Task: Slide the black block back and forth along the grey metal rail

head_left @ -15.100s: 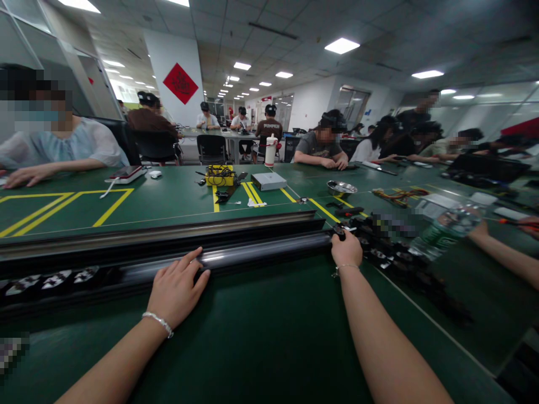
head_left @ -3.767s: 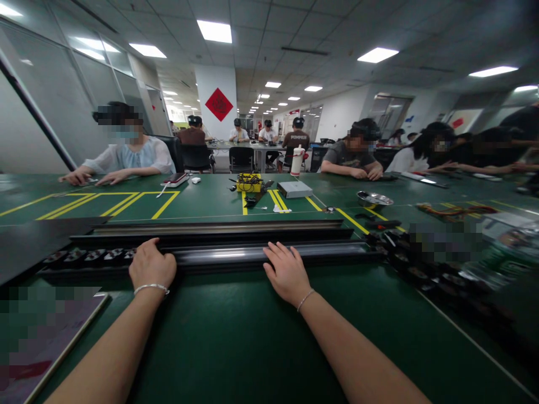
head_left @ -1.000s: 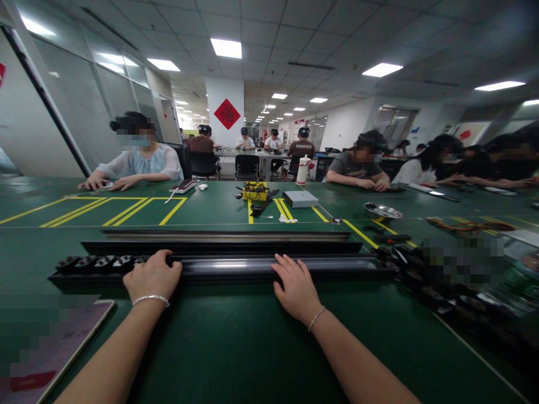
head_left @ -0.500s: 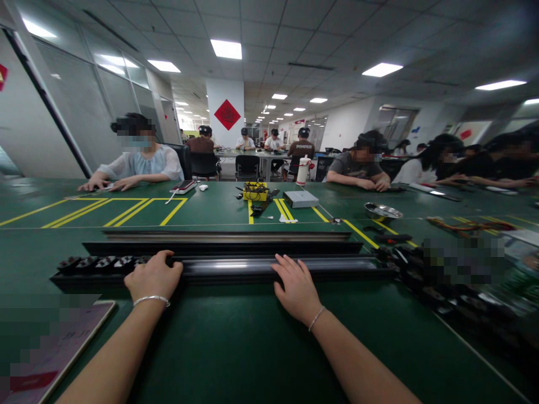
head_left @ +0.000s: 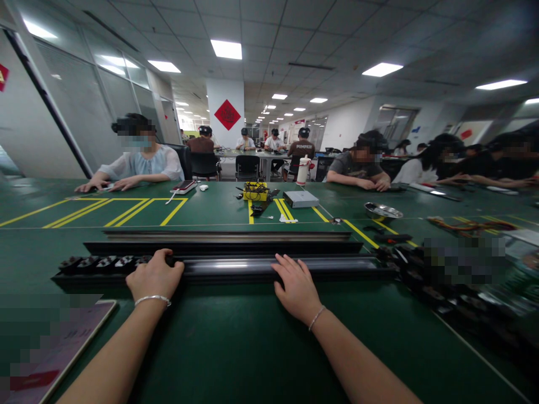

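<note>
A long black rail [head_left: 236, 268] with a shiny grey channel lies across the green table in front of me. Several small black parts with pale metal bits [head_left: 103, 264] sit in a row in its left end. My left hand [head_left: 155, 276] is curled over the right end of that row, closed on a small black part that its fingers mostly hide. Further right, my right hand [head_left: 297, 286] rests on the rail with fingers stretched out, its fingertips touching the channel. Another black rail [head_left: 269, 247] lies parallel just behind.
Many black parts [head_left: 421, 275] pile up at the rail's right end. A phone-like slab [head_left: 80, 342] lies at near left. Beyond are a yellow object with black cables [head_left: 255, 192], a grey box [head_left: 300, 198] and a metal bowl [head_left: 382, 211]. Other people sit across the table.
The rail's left end and my left hand have shifted very slightly to the right. My right hand stays in the same place.
</note>
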Demonstrator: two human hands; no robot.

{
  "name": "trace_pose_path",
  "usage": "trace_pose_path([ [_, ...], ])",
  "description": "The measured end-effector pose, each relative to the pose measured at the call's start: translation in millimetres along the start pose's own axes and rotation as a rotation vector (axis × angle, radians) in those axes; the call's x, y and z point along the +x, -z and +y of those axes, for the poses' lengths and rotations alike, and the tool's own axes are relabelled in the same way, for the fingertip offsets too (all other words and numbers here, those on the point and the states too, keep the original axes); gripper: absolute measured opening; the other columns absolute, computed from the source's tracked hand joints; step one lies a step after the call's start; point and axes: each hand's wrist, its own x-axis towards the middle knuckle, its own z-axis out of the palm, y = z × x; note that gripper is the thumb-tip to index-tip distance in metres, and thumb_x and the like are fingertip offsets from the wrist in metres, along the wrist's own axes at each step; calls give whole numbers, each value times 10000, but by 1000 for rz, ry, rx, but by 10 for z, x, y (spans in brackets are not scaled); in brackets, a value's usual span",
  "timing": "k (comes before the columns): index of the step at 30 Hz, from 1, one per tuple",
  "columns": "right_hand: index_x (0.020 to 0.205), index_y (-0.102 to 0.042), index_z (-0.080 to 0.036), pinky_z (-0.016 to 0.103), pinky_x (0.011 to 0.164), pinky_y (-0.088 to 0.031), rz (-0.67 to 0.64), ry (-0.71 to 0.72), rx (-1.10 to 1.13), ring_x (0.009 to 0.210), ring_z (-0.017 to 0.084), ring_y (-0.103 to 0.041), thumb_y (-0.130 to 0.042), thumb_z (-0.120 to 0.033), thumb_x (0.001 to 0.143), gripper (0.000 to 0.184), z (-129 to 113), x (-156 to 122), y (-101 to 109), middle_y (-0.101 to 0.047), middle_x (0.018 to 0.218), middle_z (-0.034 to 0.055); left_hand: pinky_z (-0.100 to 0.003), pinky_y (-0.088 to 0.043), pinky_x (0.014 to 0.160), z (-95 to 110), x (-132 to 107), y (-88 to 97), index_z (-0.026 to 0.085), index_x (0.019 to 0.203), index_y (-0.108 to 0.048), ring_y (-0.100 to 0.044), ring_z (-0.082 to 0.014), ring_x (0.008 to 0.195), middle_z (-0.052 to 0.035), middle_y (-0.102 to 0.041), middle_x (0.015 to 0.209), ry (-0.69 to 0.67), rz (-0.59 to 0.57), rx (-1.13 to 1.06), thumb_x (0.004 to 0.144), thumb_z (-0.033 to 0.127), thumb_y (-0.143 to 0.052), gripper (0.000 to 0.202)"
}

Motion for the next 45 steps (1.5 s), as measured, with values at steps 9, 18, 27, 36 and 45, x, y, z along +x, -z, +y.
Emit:
trace_pose_path([
  [9, 1155, -514, -261, 400, 1042, -152, 13, 10, -8, 1258, 169, -310, -442, -230, 764, 398, 10, -1, -21, -407, 1352, 12, -421, -387, 805, 32, -45, 33, 231, 1074, -532, -544, -300, 972, -128, -634, 925, 21, -1, -44, 718, 471, -400, 449],
  [18, 1161, -509, -263, 398, 1045, -153, 9, 10, 2, 1258, 169, -309, -441, -240, 771, 397, 10, -1, -11, -402, 1355, 2, -421, -343, 851, 62, -95, 54, 235, 1079, -527, -545, -276, 968, -109, -628, 966, 12, -9, -82, 739, 436, -362, 428],
  [27, 1157, -509, -265, 389, 1047, -146, 25, 13, 9, 1261, 164, -302, -437, -240, 771, 393, 12, -7, -26, -397, 1358, -10, -410, -354, 841, 9, -31, -6, 233, 1083, -526, -559, -286, 942, -123, -633, 892, 23, -12, -69, 729, 461, -376, 447],
  [36, 1146, -514, -264, 395, 1041, -148, 25, 17, 4, 1257, 168, -308, -448, -224, 759, 394, 26, 0, -38, -405, 1352, 2, -392, -345, 856, -25, 5, -82, 208, 1096, -497, -562, -287, 957, -121, -632, 935, 47, 21, -115, 702, 491, -417, 492],
  [45, 1135, -518, -265, 403, 1036, -152, 29, 14, 6, 1258, 178, -307, -436, -229, 763, 383, 26, 7, -57, -404, 1353, 4, -395, -313, 904, -9, -64, -61, 186, 1105, -499, -555, -276, 975, -127, -631, 935, 62, 34, -170, 720, 496, -399, 504],
])
